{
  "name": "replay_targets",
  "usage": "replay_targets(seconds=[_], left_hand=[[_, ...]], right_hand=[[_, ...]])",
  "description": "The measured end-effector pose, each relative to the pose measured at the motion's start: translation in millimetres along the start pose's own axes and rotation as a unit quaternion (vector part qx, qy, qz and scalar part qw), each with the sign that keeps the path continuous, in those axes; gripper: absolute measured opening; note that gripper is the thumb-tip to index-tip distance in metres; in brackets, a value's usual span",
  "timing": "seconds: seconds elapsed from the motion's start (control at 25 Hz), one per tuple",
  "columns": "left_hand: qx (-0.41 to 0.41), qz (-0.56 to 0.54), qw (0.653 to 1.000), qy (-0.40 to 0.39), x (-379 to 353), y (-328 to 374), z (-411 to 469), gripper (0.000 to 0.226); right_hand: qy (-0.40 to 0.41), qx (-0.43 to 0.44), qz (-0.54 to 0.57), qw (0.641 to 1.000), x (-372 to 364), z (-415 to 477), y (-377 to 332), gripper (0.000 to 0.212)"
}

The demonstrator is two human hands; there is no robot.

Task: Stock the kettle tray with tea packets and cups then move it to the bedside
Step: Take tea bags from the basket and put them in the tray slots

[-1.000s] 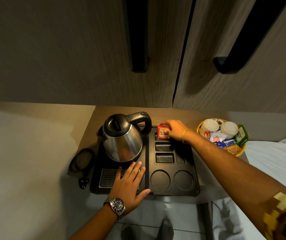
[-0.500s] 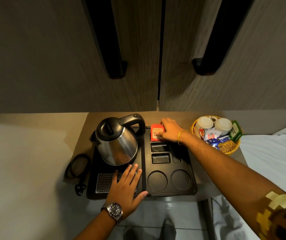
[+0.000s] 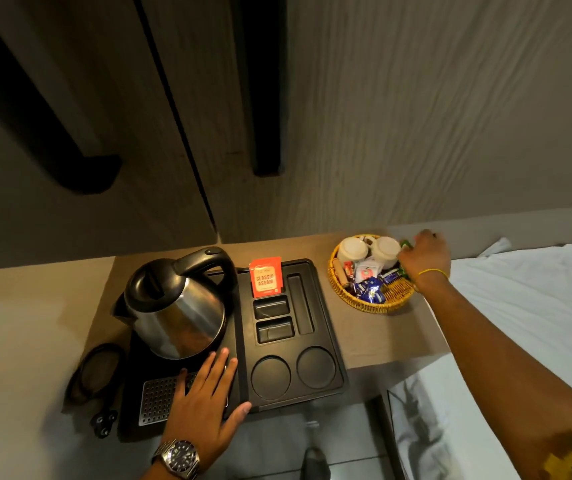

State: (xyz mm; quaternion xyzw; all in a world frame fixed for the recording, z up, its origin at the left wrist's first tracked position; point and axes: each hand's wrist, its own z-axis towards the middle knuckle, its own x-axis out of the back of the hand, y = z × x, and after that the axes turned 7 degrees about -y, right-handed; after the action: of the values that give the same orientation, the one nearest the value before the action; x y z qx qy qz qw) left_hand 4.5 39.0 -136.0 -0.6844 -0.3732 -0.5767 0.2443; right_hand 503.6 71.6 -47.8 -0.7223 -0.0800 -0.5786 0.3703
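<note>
Our right hand [image 3: 424, 258] is over the far right side of the wicker basket [image 3: 367, 306], so it is the hand close to the things we need. Our fingers curl down by a green packet [image 3: 405, 244] at the rim, but we cannot tell if they have hold of it yet.

The basket sits just to the right of the black kettle tray [image 3: 329, 341], apart from it. In the basket are two white cups [image 3: 353, 251], lying on their sides, and a pile of small packets [image 3: 369, 289], blue, white and red.

Our left hand [image 3: 204, 400] lies flat and open on the near left part of the tray, holding nothing. We think it keeps the tray from sliding.

On the tray, the steel kettle [image 3: 177, 306] stands on the left. One red Classic Assam tea packet [image 3: 265, 277] stands upright in the far slot. The two small slots, the long slot and both round cup spots are empty. So most of the stocking is not done yet.
</note>
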Motion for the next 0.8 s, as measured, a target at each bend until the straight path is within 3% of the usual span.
replay_targets(seconds=[0.4,0.6,0.72,0.8], left_hand=[[0.0,0.002,1.0,0.001,6,4,0,0.082],[0.0,-0.006,1.0,-0.002,10,5,0,0.08],[0.007,-0.01,1.0,-0.005,9,5,0,0.08],[0.013,-0.014,1.0,-0.007,8,5,0,0.08]], right_hand=[[0.028,0.021,-0.004,0.999,-28,-16,18,0.017],[0.138,-0.009,0.088,0.987,-2,-27,12,0.015],[0.173,0.037,0.148,0.973,12,-52,-10,0.019],[0.136,0.106,0.204,0.964,8,-75,-37,0.017]])
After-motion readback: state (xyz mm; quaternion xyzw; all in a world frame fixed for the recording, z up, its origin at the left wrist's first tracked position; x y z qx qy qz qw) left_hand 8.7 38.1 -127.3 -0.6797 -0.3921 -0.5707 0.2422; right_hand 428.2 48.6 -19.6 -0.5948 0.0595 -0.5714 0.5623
